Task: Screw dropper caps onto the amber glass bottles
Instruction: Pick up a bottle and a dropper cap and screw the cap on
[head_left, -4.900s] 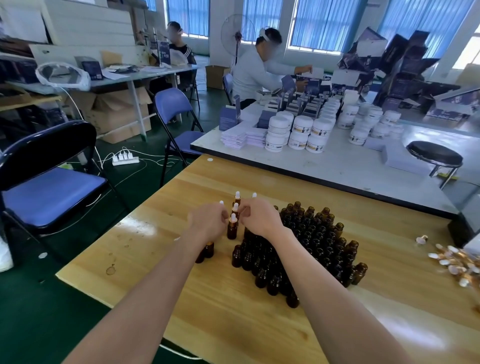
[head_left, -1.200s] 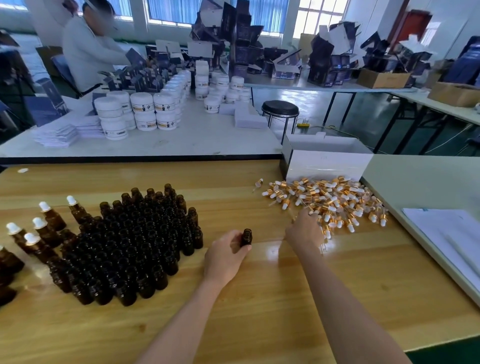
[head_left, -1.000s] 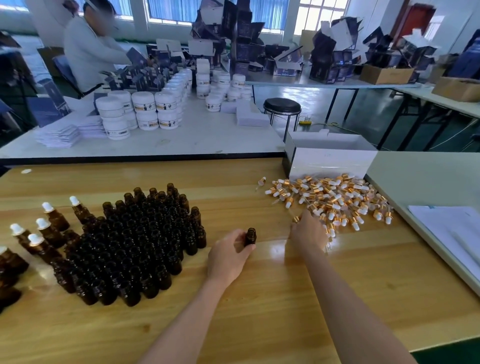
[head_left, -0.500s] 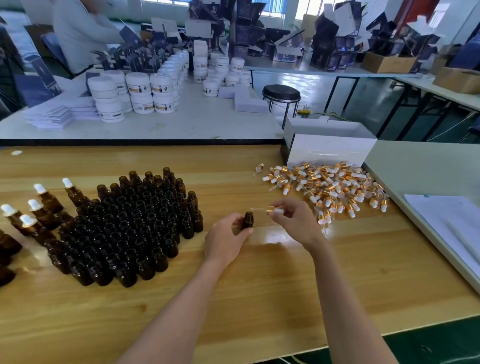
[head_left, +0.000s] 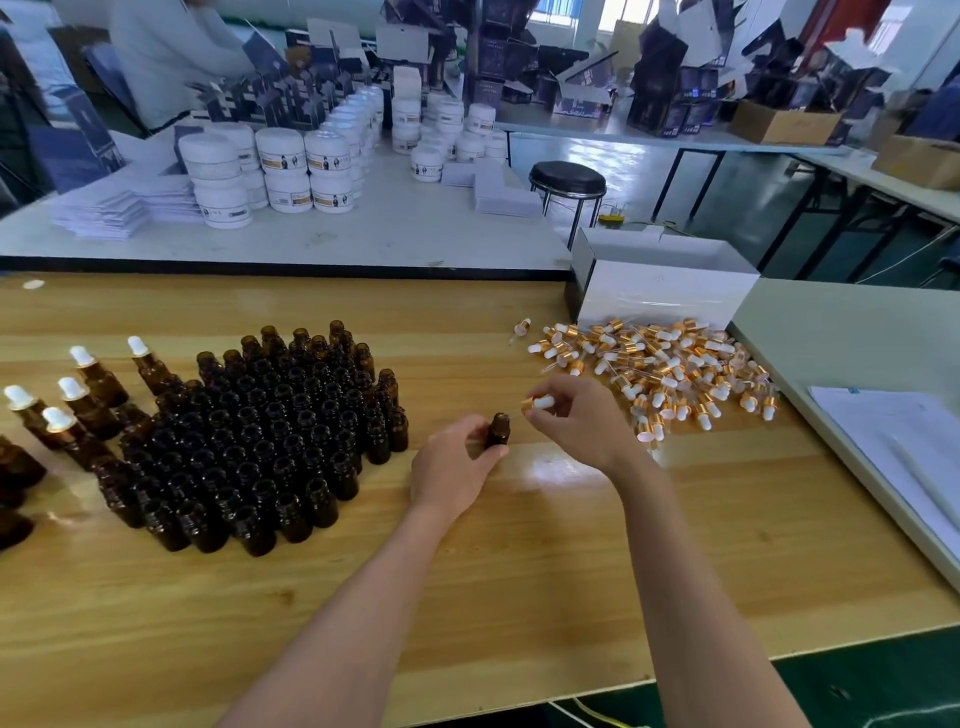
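Note:
My left hand (head_left: 454, 470) grips one open amber bottle (head_left: 497, 430) upright above the wooden table (head_left: 519, 571). My right hand (head_left: 576, 418) pinches a dropper cap (head_left: 537, 402) with a gold collar and white bulb, held sideways with its glass tube pointing at the bottle's mouth. A dense cluster of uncapped amber bottles (head_left: 260, 436) stands to the left. Several capped bottles (head_left: 78, 395) stand at the far left. A heap of loose dropper caps (head_left: 660, 369) lies to the right.
A white open box (head_left: 660, 291) stands behind the cap heap. White papers (head_left: 904, 441) lie on a pale side table to the right. A white table with jars (head_left: 280, 166) sits beyond, where a person works at the back left. A black stool (head_left: 567, 179) stands in the aisle.
My right hand lifted a dropper cap out of the heap and brought it left to the bottle in my left hand. The cap's tube now sits nearer the bottle mouth.

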